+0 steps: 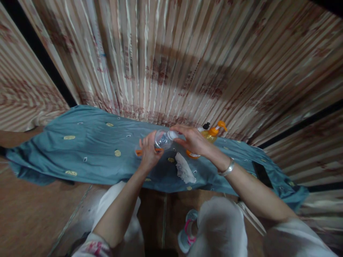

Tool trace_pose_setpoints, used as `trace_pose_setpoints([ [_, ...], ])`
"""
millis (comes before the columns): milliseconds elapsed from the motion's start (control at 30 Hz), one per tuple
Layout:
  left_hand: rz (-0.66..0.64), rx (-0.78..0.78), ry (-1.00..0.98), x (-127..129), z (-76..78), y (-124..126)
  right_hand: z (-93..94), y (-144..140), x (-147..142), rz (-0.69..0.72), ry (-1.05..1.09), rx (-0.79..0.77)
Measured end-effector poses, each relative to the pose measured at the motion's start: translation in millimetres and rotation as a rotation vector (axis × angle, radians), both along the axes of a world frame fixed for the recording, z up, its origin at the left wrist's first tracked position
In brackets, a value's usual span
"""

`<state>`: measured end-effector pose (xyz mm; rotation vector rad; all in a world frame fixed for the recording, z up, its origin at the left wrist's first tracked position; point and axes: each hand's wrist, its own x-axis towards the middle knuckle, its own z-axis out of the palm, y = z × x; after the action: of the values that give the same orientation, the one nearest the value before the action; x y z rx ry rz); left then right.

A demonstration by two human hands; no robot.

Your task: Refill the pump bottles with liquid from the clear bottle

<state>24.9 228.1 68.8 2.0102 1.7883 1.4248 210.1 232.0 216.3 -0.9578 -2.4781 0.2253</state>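
My left hand [150, 148] is wrapped round a clear plastic bottle [164, 140], which lies tilted with its neck to the right. At the neck, the fingers of my right hand [191, 137] are closed about the white cap [172, 135]. An orange piece [138, 152] shows on both sides of my left hand; whether it belongs to the bottle I cannot tell. Below my right hand lies a crumpled white tissue or cloth [184, 168]. Just behind that hand stands a pump bottle with an orange top [213, 131] and yellowish contents, partly hidden by my wrist.
A blue-green cloth [98, 157] with pineapple prints covers the long low table. The black pump top [206, 125] of another bottle shows at the back. Towards the right end lies a dark flat phone-like object [262, 174]. A pleated curtain [166, 71] hangs behind, between dark poles [40, 53].
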Motion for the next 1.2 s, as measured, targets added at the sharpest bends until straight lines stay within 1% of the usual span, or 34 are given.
trace_pose_setpoints([
  [100,-0.013,0.002,0.031,2,-0.3,-1,-0.8,-1,4,-0.016,-0.033,0.002],
  [300,-0.016,0.001,0.059,6,0.8,-2,0.6,-1,6,-0.110,-0.124,-0.045],
  [467,-0.023,0.030,0.089,7,2.3,-3,1.3,-1,5,-0.179,-0.199,-0.084],
  [767,-0.029,0.047,0.105,7,2.6,-7,9.6,0,-5,-0.376,-0.396,-0.115],
  [900,-0.043,0.039,0.104,6,4.0,-8,13.9,0,-12,-0.433,-0.461,-0.123],
  [1033,-0.053,0.028,0.108,5,5.8,-7,19.3,-3,-10,-0.441,-0.478,-0.129],
  [1100,-0.056,0.017,0.111,5,6.3,-7,20.5,-6,-4,-0.402,-0.430,-0.143],
  [1200,-0.050,0.004,0.115,4,6.4,-7,18.1,-9,3,-0.305,-0.351,-0.186],
])
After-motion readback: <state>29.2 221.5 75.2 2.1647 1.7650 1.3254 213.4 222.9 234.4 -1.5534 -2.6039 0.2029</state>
